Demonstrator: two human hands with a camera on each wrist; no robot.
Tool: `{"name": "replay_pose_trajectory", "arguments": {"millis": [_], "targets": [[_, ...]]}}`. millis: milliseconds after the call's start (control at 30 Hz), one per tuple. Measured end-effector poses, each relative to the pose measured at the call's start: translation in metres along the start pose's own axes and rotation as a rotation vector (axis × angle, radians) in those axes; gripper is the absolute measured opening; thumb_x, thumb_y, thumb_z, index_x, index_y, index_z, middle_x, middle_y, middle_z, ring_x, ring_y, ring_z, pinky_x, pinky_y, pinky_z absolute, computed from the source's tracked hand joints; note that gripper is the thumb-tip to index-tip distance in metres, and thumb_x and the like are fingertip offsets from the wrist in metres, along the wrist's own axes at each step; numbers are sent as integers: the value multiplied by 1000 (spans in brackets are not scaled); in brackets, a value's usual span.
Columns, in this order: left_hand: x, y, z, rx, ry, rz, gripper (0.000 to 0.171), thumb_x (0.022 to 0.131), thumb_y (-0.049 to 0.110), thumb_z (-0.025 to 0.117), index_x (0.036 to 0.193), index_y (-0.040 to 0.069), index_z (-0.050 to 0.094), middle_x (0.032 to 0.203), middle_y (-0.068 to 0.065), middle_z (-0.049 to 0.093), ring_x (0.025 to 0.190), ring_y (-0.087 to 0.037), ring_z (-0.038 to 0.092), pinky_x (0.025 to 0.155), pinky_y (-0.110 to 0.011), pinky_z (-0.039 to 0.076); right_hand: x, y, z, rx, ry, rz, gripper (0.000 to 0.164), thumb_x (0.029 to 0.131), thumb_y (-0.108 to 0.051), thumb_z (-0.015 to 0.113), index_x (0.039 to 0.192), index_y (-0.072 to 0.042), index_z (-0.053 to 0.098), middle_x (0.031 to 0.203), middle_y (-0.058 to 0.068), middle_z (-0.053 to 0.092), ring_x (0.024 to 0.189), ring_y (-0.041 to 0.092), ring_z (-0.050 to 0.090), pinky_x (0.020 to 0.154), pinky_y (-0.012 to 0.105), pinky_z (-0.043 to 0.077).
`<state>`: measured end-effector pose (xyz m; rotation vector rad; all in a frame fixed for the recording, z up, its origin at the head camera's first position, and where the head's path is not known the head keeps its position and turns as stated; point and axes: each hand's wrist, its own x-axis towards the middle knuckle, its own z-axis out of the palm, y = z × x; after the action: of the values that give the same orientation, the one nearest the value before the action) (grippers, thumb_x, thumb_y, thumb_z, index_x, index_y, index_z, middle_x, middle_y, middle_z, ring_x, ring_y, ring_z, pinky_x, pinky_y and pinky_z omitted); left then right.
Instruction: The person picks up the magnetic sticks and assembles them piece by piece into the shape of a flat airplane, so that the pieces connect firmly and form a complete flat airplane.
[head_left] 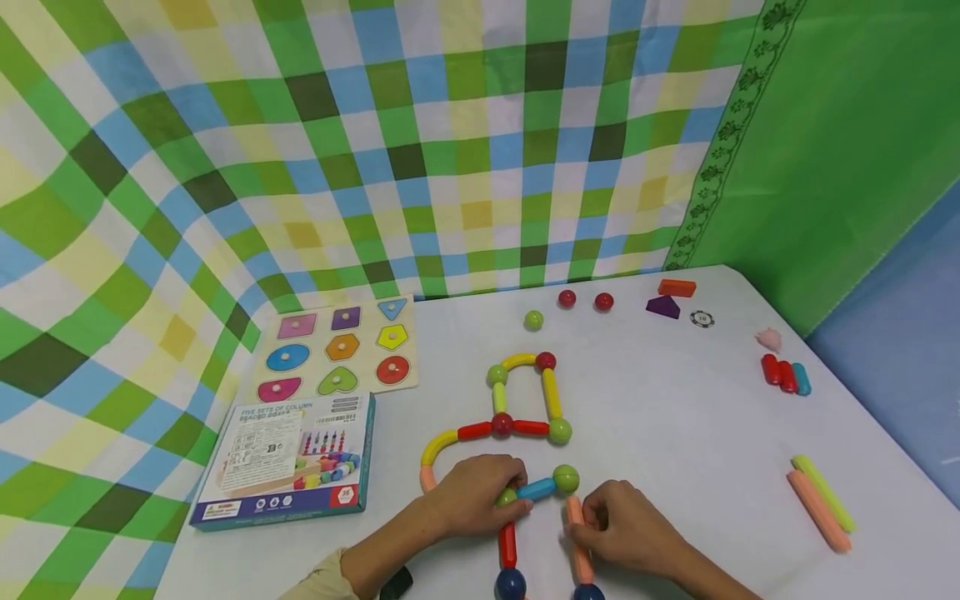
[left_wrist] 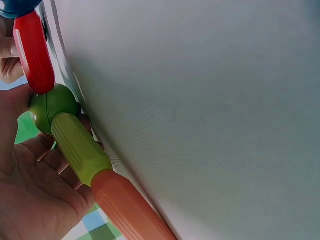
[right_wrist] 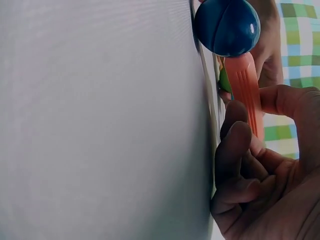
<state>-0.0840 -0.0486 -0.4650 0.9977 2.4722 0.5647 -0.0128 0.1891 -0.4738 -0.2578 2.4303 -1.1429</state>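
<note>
My left hand (head_left: pixel 480 493) grips a green ball (left_wrist: pixel 54 107) between thumb and fingers. From that ball a red stick (head_left: pixel 507 546) runs to a dark blue ball (head_left: pixel 511 583), and a blue stick (head_left: pixel 537 489) leads to another green ball (head_left: pixel 566 478). A yellow-green stick (left_wrist: pixel 81 149) and an orange curved piece (left_wrist: pixel 131 207) also join on in the left wrist view. My right hand (head_left: pixel 626 527) pinches a peach-orange stick (right_wrist: pixel 246 95) with a dark blue ball (right_wrist: pixel 227 26) on one end. Whether its far end touches the green ball, I cannot tell.
Beyond the hands lies a closed loop of sticks and balls, with a yellow stick (head_left: pixel 552 393). A shape puzzle board (head_left: pixel 411 333) and a toy box (head_left: pixel 300 458) are at left. Loose sticks (head_left: pixel 821 510) lie right; loose red balls (head_left: pixel 603 302) lie at the back.
</note>
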Motion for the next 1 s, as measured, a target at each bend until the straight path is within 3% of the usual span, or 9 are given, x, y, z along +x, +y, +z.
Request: {"name": "replay_pose_trajectory", "arguments": {"millis": [367, 633, 700, 833, 1000], "targets": [[1, -1, -1, 36, -42, 38, 25, 84, 46, 68, 100, 27, 63, 77, 17, 49, 71, 0, 47, 65, -17, 41, -1, 1, -1, 117, -96, 1, 29, 84, -32, 69, 62, -14, 61, 52, -7, 54, 46, 6, 46, 40, 21, 33], [0, -1, -4, 54, -38, 89, 28, 84, 45, 68, 104, 26, 66, 79, 18, 50, 73, 2, 46, 68, -16, 42, 0, 2, -13, 73, -118, -30, 33, 86, -42, 66, 64, -17, 63, 51, -9, 54, 44, 4, 45, 38, 21, 33], [-1, -1, -5, 49, -39, 97, 28, 85, 46, 68, 105, 26, 66, 79, 19, 51, 73, 2, 47, 68, -16, 42, 3, 4, -20, 45, -78, -36, 32, 87, -42, 65, 66, -17, 63, 54, -8, 55, 47, 5, 47, 40, 22, 36], [-1, -2, -9, 24, -22, 85, 29, 85, 49, 66, 105, 28, 66, 83, 19, 53, 77, 2, 49, 70, -17, 43, 16, 5, -38, -76, 109, -25, 27, 87, -40, 67, 72, -19, 60, 60, -8, 55, 54, 7, 49, 45, 23, 40], [1, -11, -22, 30, 104, 31, 29, 85, 46, 68, 106, 27, 64, 94, 16, 57, 89, -1, 51, 77, -21, 46, 39, 7, -53, -188, 316, -13, 17, 84, -32, 73, 88, -21, 60, 66, -9, 56, 56, 10, 49, 48, 26, 41]]}}
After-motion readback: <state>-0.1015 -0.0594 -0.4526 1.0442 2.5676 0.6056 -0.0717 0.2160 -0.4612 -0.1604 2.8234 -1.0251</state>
